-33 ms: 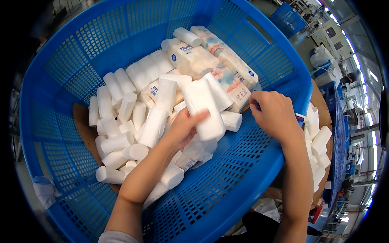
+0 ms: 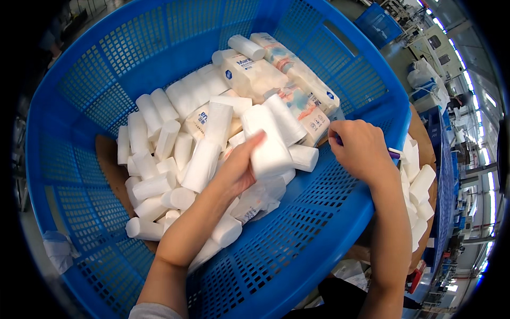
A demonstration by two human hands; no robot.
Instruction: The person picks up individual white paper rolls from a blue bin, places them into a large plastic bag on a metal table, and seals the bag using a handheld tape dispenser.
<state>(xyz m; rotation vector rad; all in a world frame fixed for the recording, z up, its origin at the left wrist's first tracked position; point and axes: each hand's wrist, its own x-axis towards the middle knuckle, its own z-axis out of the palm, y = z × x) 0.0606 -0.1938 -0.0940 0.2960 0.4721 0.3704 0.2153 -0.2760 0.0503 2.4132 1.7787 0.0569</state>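
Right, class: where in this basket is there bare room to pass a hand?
Bare blue mesh lies between the white rolls and the basket's near-right rim. A narrow brown strip shows between the left wall and the rolls. The middle is crowded with rolls, the far right with printed packs.

White rolls (image 2: pixel 202 167) block the middle, leaving room above the near basket wall (image 2: pixel 305 226)

Right hand (image 2: pixel 360 149) curled inward
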